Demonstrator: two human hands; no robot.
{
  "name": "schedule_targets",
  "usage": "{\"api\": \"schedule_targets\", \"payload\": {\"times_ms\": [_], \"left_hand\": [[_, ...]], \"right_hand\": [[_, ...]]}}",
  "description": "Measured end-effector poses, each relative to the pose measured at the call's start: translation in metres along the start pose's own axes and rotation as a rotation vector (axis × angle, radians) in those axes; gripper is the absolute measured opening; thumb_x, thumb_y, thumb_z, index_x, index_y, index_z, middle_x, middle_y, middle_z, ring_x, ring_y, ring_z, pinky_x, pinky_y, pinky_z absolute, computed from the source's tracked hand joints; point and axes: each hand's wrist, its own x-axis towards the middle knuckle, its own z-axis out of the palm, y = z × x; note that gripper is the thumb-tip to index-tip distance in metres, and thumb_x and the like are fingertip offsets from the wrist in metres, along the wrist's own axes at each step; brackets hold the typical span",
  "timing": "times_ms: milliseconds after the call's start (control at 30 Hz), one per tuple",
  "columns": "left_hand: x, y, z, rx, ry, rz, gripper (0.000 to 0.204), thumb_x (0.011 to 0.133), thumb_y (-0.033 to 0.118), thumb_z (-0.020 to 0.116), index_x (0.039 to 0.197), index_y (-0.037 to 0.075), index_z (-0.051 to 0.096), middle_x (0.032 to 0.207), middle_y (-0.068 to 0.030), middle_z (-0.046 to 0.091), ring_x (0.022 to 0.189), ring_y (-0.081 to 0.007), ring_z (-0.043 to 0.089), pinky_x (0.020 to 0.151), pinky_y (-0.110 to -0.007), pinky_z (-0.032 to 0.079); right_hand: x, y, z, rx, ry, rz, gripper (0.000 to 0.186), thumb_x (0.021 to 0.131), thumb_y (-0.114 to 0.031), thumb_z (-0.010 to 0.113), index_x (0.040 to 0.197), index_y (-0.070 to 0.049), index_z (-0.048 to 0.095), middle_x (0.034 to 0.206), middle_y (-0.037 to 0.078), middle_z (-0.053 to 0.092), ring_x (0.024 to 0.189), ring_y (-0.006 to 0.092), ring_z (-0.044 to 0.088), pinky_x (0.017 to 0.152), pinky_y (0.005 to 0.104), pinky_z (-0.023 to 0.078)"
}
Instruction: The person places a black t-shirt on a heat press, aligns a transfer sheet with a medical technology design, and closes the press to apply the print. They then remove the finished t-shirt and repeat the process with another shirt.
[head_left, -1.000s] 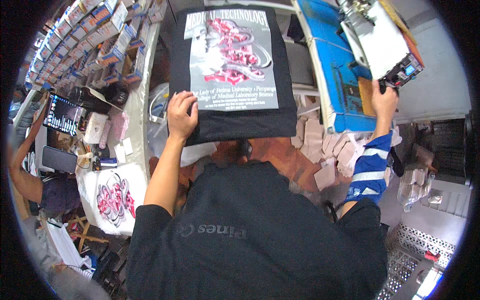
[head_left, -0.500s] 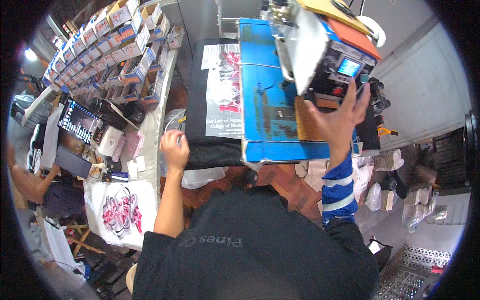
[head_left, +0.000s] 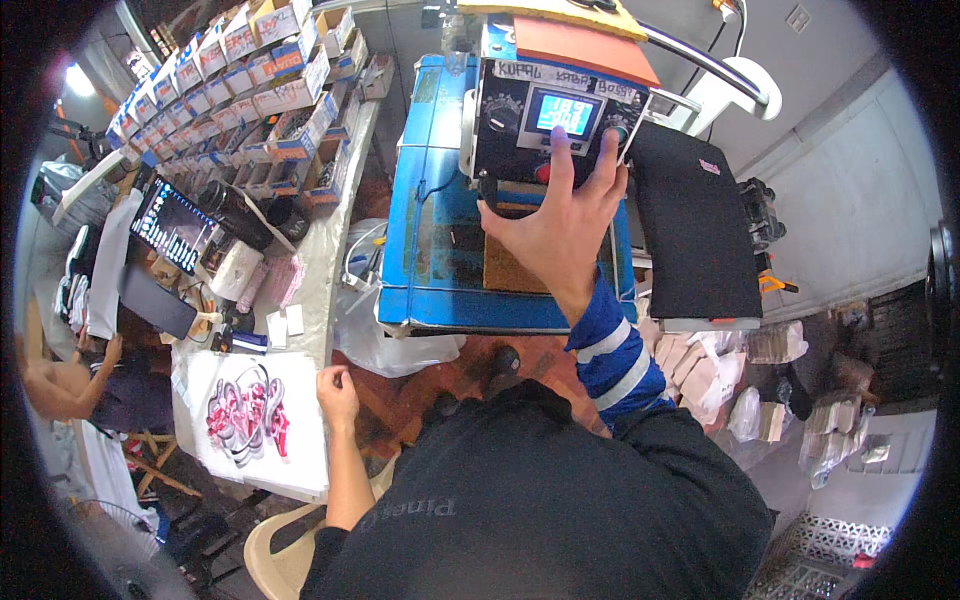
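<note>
A clear bag [head_left: 822,460] holds tan bundles [head_left: 833,420]. The right hand [head_left: 565,225] spreads wide at the control box [head_left: 562,112], gripping nothing; the left hand [head_left: 338,398] half-curls beside the printed sheet [head_left: 248,420], hold unclear

Fairly bright, coolish light reaches me around the control box [head_left: 522,143]; far to its left a white lamp [head_left: 80,81] glares. The box's screen [head_left: 563,112] glows blue, partly washed out. Below, the black shirt [head_left: 540,490] swallows detail; outward from the box, straight edges bend toward a black rim.
</note>
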Motion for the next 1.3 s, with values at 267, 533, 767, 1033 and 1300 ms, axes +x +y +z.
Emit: {"api": "schedule_targets", "payload": {"times_ms": [267,533,767,1033,1300], "left_hand": [[-0.078,0.003,0.035,0.112,-0.627,-0.187,0.024,0.088,0.022,0.069,0.097,0.001,0.074,0.096,-0.0229,0.073,0.095,-0.0383,0.071,0.086,-0.044,0.055],[-0.129,0.062,0.223,0.199,-1.003,0.438,0.044,0.095,0.038,0.061,0.117,0.001,0.069,0.113,-0.0220,0.071,0.105,-0.0440,0.066,0.094,-0.053,0.051],[-0.179,0.279,0.261,0.012,-1.446,0.297,0.051,0.099,0.050,0.060,0.123,0.006,0.070,0.117,-0.0161,0.073,0.107,-0.0338,0.068,0.093,-0.046,0.052],[-0.158,0.552,0.362,-1.224,-1.425,-0.302,0.092,0.096,0.079,0.037,0.148,0.003,0.047,0.145,-0.0135,0.056,0.132,-0.0329,0.053,0.111,-0.049,0.040],[-0.136,0.657,0.351,-1.486,-0.735,-0.119,0.071,0.099,0.063,0.048,0.135,0.003,0.061,0.136,-0.0152,0.064,0.123,-0.0328,0.060,0.108,-0.048,0.044]], "right_hand": [[-0.004,0.016,-0.010,0.093,-0.020,-0.003,0.092,0.064,-0.053,0.086,0.141,-0.012,0.056,0.161,0.035,0.018,0.143,0.0671,0.014,0.113,0.0754,0.021],[-0.055,0.232,-0.051,-0.048,-0.736,0.138,0.042,0.098,-0.044,0.059,0.103,-0.003,0.069,0.091,0.025,0.071,0.085,0.0407,0.073,0.075,0.0487,0.058],[-0.138,0.353,-0.085,-0.297,-1.161,-0.122,0.033,0.090,-0.029,0.057,0.084,-0.003,0.078,0.087,0.027,0.074,0.081,0.0435,0.074,0.076,0.0532,0.060],[0.083,0.420,-0.212,0.562,-0.829,-0.026,0.037,0.102,-0.019,0.062,0.072,-0.001,0.051,0.063,-0.001,0.039,0.065,0.0088,0.037,0.055,0.0334,0.034],[0.088,0.354,-0.385,1.564,-1.441,-1.016,0.039,0.088,-0.014,0.076,0.062,-0.015,0.047,0.061,0.000,0.048,0.047,0.0147,0.047,0.044,0.0321,0.028]]}}
